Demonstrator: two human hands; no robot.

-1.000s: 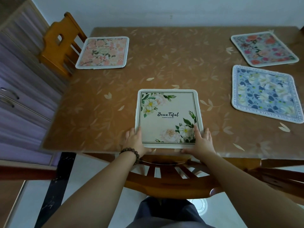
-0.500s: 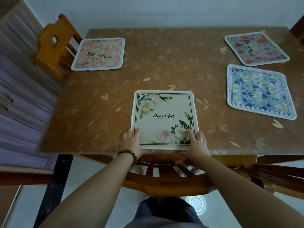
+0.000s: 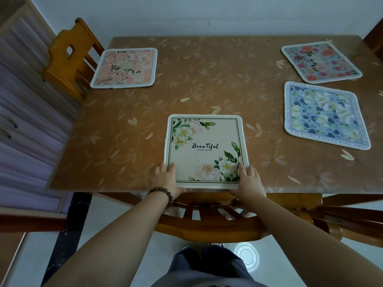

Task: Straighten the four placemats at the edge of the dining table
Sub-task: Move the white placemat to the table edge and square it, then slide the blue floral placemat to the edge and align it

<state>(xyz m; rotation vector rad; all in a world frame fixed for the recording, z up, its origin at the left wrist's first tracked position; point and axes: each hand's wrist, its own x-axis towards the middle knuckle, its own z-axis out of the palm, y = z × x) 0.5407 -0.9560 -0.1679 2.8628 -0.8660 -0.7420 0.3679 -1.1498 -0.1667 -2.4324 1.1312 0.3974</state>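
A cream placemat (image 3: 205,149) printed with white flowers and the word "Beautiful" lies square at the near edge of the brown dining table (image 3: 217,92). My left hand (image 3: 166,180) grips its near left corner and my right hand (image 3: 249,181) grips its near right corner, thumbs on top. A pink floral placemat (image 3: 125,68) lies at the far left edge. A blue floral placemat (image 3: 323,114) and a red-and-blue floral placemat (image 3: 321,62) lie at the right side, both turned askew.
A wooden chair (image 3: 207,220) is tucked under the near edge below my hands. Another wooden chair (image 3: 71,56) stands at the table's left side, beside a purple-fronted cabinet (image 3: 24,112). A third chair's dark back shows at the far right corner.
The cream placemat has been pulled slightly nearer and squared to the table's near edge, both hands still on its near corners. The view has shifted a little.
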